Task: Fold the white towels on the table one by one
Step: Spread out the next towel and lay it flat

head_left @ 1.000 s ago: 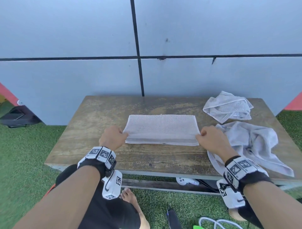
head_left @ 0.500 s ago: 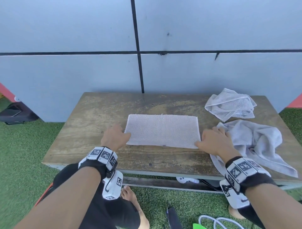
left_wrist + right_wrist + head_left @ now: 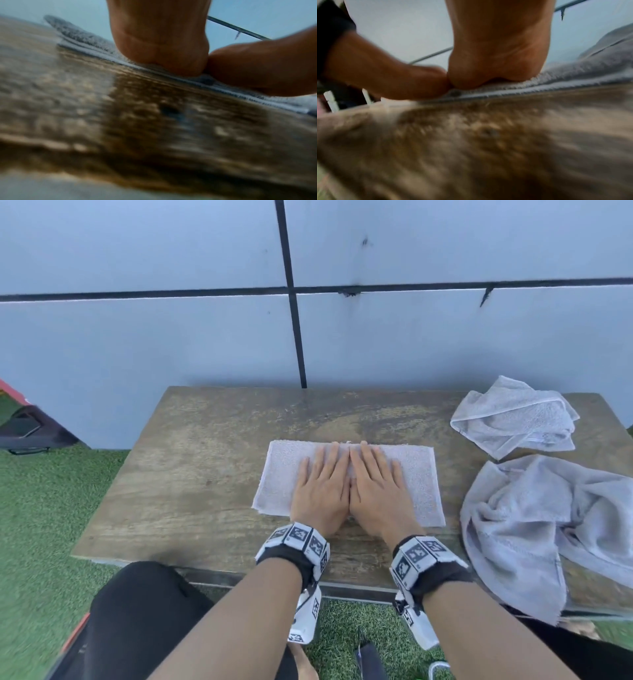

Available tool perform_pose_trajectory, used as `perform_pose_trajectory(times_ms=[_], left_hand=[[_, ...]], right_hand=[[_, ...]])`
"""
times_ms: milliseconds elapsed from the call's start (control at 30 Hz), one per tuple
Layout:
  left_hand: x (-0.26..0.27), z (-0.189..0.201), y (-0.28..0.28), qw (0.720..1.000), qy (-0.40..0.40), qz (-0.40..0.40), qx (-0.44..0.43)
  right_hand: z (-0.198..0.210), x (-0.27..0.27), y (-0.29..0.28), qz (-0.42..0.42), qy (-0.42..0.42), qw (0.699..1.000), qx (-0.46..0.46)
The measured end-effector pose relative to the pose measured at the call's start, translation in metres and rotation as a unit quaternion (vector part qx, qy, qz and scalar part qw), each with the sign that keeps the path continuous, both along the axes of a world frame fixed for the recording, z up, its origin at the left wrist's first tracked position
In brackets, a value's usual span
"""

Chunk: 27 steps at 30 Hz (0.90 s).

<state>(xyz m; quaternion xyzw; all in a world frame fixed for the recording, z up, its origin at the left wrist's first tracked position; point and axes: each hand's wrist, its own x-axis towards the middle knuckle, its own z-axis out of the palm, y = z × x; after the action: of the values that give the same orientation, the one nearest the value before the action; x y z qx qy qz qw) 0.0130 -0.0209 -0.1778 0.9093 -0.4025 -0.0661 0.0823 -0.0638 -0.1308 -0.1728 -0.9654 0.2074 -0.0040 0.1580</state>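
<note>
A folded white towel (image 3: 419, 474) lies flat in the middle of the wooden table (image 3: 205, 460). Both of my hands press on it side by side, palms down and fingers straight. My left hand (image 3: 320, 484) covers the towel's centre left, and my right hand (image 3: 378, 484) lies right beside it, touching it. In the left wrist view the heel of my left hand (image 3: 163, 40) sits on the towel's near edge (image 3: 82, 36). The right wrist view shows my right hand's heel (image 3: 498, 47) pressing the same towel (image 3: 565, 78). Two unfolded white towels lie at the right: a crumpled one (image 3: 513, 416) at the back, a larger one (image 3: 548, 525) in front.
The larger towel hangs over the table's front right edge. A grey panelled wall (image 3: 205, 337) stands directly behind the table. Green artificial grass (image 3: 44, 508) surrounds it. My knee in black cloth (image 3: 144, 611) is below the front edge.
Both hands left the towel's near corners and moved inward to its middle. They now lie flat on it, side by side. The view has shifted closer to the table.
</note>
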Motion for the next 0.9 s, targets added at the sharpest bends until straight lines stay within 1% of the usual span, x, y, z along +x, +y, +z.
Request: perform_pose_trajectory(times_ms=[100, 267, 433, 533, 633, 833, 900], left_hand=[[0.002, -0.002, 0.001, 1.000, -0.007, -0.002, -0.001], [0.008, -0.004, 0.008, 1.000, 0.002, -0.001, -0.023], [0.020, -0.004, 0.030, 0.998, 0.016, 0.044, -0.044], [0.024, -0.003, 0.047, 0.997, 0.016, 0.059, -0.041], [0.020, 0.000, 0.055, 0.996, 0.020, 0.074, -0.034], [0.017, 0.005, 0.077, 0.989, 0.021, 0.146, -0.012], [0.018, 0.007, 0.086, 0.980, 0.050, 0.194, -0.013]], right_hand=[[-0.005, -0.001, -0.002, 0.010, -0.007, 1.000, -0.027], [-0.004, -0.006, -0.005, 0.004, -0.016, 1.000, -0.024], [-0.002, -0.020, -0.014, -0.023, 0.000, 0.999, -0.026], [-0.002, -0.030, -0.019, -0.035, 0.008, 0.998, -0.042], [0.001, -0.038, -0.018, -0.043, 0.013, 0.998, -0.034], [0.003, -0.048, -0.010, -0.047, 0.026, 0.998, -0.033], [0.004, -0.047, -0.007, -0.050, 0.037, 0.998, -0.029]])
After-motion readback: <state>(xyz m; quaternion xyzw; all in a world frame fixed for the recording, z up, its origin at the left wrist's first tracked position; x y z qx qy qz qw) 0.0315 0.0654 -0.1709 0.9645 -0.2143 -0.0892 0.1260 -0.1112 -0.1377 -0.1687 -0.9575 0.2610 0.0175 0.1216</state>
